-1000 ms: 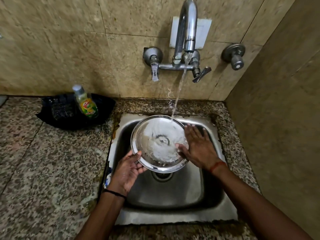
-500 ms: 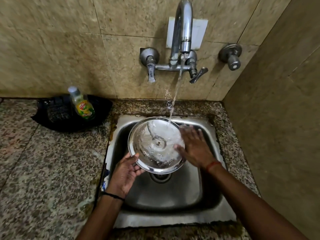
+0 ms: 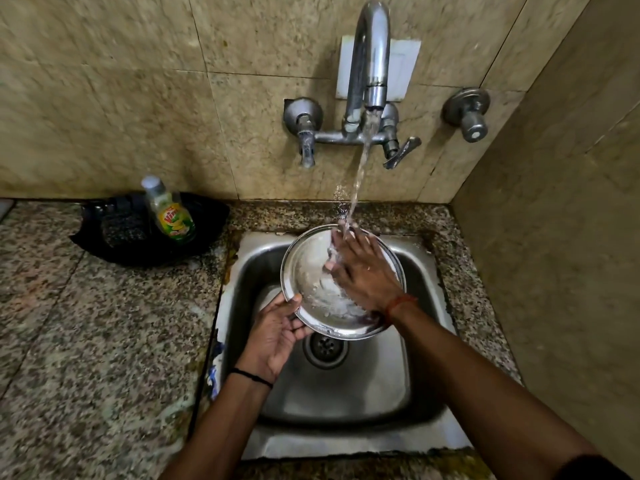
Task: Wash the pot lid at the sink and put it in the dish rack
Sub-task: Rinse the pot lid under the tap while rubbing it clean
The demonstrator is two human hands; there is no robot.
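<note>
Steel sink (image 3: pixel 349 441), tap (image 3: pixel 367 64) running. Pot lid (image 3: pixel 311 271) centre; left hand (image 3: pixel 273 334) grips rim at 7 o'clock; right hand (image 3: pixel 363 271) flat on it, fingers straight.

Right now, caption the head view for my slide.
Left hand holds the lid under the running tap while the right hand rubs it.

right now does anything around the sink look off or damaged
Nothing is spilled or broken. The one oddity: the sink rim's left edge looks worn, with dark, stained sealant and bluish scraps along the granite counter. The soap bottle stands slightly tilted in its black tray.
</note>
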